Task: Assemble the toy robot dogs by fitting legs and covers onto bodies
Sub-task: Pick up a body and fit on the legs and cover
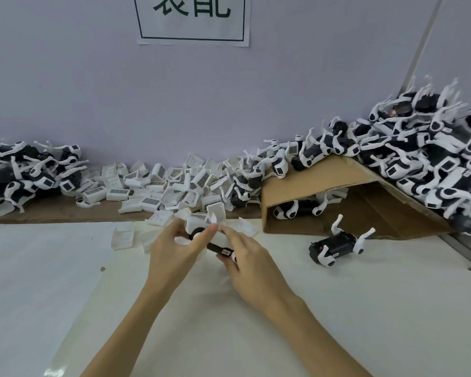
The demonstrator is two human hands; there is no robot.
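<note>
Our left hand (172,246) and right hand (252,263) grip a black-and-white plastic toy dog body (210,235) between curled fingers, just above the white table sheet (337,308), near the heap of white plastic covers (158,183).

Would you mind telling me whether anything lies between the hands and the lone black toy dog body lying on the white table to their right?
Nothing visible does. The black dog body lies alone on bare white table, right of the right hand. Both hands already hold another toy dog; the left hand is farther away.
</note>
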